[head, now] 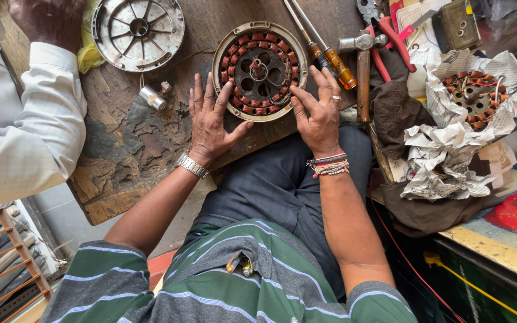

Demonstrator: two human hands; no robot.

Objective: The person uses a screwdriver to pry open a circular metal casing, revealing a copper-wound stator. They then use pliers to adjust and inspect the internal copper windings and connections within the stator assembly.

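Note:
A round fan motor stator (259,70) with red-brown copper coils sits in its metal housing on a worn wooden board (128,143). My left hand (210,119) lies flat on the board, fingers spread, touching the housing's lower left rim. My right hand (317,110), with a ring and beaded bracelets, rests its fingers on the lower right rim. Neither hand grips anything.
A metal fan cover (138,27) lies at the back left, near another person's hand (49,21) and white sleeve. Two screwdrivers (324,51), a hammer (363,72) and red-handled pliers (390,36) lie right of the stator. A second stator (473,96) sits in crumpled newspaper.

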